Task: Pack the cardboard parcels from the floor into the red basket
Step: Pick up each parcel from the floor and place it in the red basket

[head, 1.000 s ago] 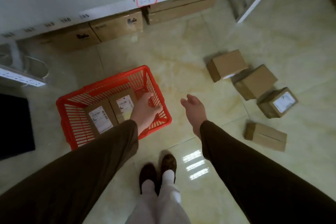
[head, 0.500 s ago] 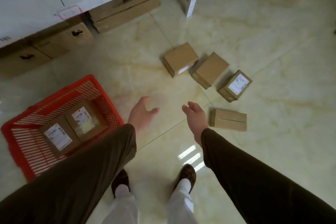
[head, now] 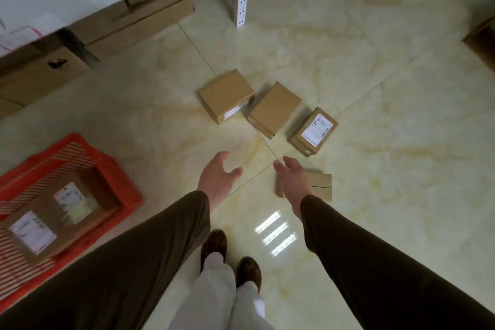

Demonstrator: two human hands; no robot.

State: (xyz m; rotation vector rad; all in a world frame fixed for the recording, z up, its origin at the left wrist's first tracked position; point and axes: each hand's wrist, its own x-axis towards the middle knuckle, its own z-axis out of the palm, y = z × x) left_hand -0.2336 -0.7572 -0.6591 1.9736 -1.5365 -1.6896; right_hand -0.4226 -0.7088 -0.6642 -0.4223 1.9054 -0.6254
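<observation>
On the tiled floor (head: 375, 88), the red basket (head: 80, 150) holds two parcels at the left while four lie ahead, the flat parcel (head: 320, 186) lying crosswise just under the spread, empty right hand (head: 293, 178), nearer than the equally spread left hand (head: 217, 177).

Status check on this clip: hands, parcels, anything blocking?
Left hand and right hand open, empty. Two parcels in red basket, four parcels on floor. Nearest parcel under right hand. Nothing blocking.
</observation>
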